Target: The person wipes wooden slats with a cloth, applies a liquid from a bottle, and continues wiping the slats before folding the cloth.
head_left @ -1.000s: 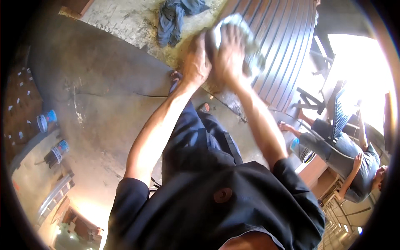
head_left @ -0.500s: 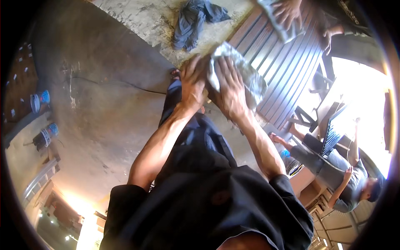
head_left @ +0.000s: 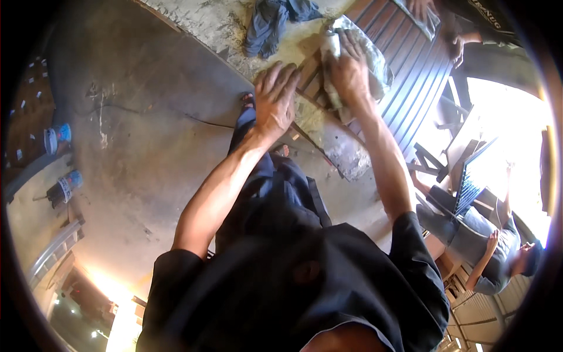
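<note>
A slatted dark-brown wooden panel (head_left: pixel 410 97) lies ahead of me to the right, its near end by my hands. My right hand (head_left: pixel 350 73) presses a pale, patterned cloth (head_left: pixel 378 61) onto the slats, with its fingers over the cloth. Just left of it, my left hand (head_left: pixel 275 97) is held palm down by the near corner of the panel. Its fingers are stretched out, and nothing is in them. Whether it touches the wood I cannot tell.
Across the panel, another person's hand (head_left: pixel 421 9) lies on a second cloth (head_left: pixel 427 24); that person's other hand (head_left: pixel 460 47) is at the panel's edge. A dark grey cloth (head_left: pixel 267 29) lies on the rough floor. At right, a seated person (head_left: pixel 487 246) has a laptop (head_left: pixel 466 179).
My right hand has slid the cloth forward and to the right along the slats, away from my left hand. My left hand has barely moved. The other person's wiping hand has shifted farther off.
</note>
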A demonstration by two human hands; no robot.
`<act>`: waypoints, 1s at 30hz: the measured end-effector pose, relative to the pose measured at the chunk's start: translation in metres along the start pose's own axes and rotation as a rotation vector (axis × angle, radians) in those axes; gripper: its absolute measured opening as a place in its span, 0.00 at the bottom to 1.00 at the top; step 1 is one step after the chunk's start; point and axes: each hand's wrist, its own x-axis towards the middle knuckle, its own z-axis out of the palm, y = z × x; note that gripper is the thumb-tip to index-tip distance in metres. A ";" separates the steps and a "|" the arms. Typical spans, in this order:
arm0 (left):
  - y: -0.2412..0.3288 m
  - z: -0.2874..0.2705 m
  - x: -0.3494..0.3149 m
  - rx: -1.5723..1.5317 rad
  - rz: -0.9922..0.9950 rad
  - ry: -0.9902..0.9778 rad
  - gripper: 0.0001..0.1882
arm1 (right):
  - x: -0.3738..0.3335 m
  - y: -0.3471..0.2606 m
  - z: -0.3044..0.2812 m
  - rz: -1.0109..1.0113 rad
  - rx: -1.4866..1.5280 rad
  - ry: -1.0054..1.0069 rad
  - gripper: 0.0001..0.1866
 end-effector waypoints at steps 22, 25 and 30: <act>0.041 0.013 -0.012 0.071 0.005 -0.077 0.23 | -0.061 -0.009 0.033 -0.151 0.302 0.446 0.29; 0.038 0.013 -0.019 0.057 0.034 -0.043 0.24 | -0.118 -0.018 0.072 -0.418 0.164 0.617 0.30; 0.049 0.032 -0.013 0.115 0.066 -0.067 0.23 | -0.047 0.062 0.028 -0.035 0.214 0.646 0.29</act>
